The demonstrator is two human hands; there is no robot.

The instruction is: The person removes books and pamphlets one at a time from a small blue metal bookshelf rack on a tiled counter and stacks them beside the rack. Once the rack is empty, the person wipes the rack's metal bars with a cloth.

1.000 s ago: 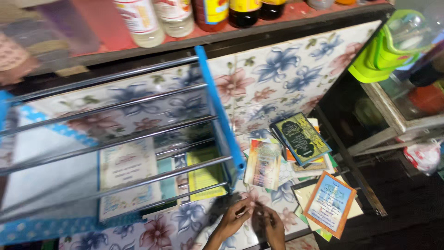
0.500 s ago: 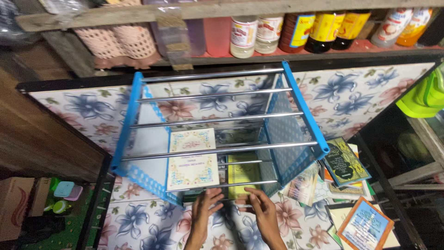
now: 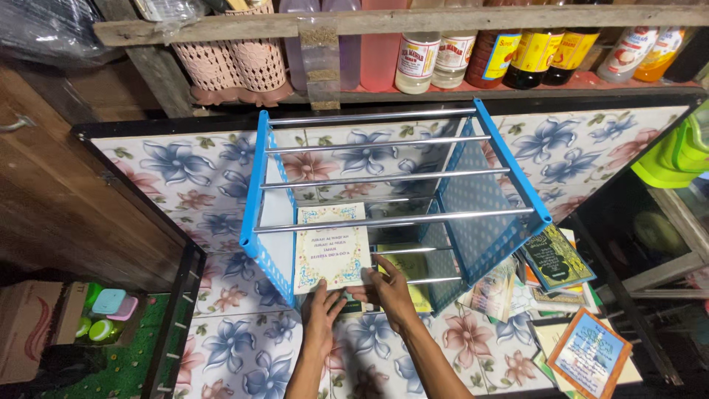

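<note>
We take the blue rack (image 3: 473, 222) with its steel bars as our landmark and work across from its left. Left of the rack and below the tabletop, a cardboard box (image 3: 29, 332) and some small plastic containers (image 3: 107, 307) sit on a green mat, well apart from our hands.

At the rack's lower left corner lies the white booklet (image 3: 332, 247) with a patterned border, flat on the rack's bottom level under the bars. Our left hand (image 3: 321, 318) rests at its lower edge, fingers stretched out and laid on the cover, not curled round anything. Just beside it, our right hand (image 3: 388, 292) touches the booklet's lower right corner, fingers spread and pressing flat; whether the thumb pinches the edge we cannot tell. Behind the right hand a yellow booklet (image 3: 410, 270) lies in the rack too.

So we judge the loading barely begun: one white booklet nearly seated, one yellow one beside it, the upper bars bare.

Right of the rack the greater part waits on the flowered table (image 3: 185, 162): a dark green book (image 3: 554, 258) on top of a loose pile of booklets (image 3: 543, 299), and further right an orange-edged booklet (image 3: 591, 351) near the table's corner. Behind the rack, bottles (image 3: 473, 55) stand on a shelf.
</note>
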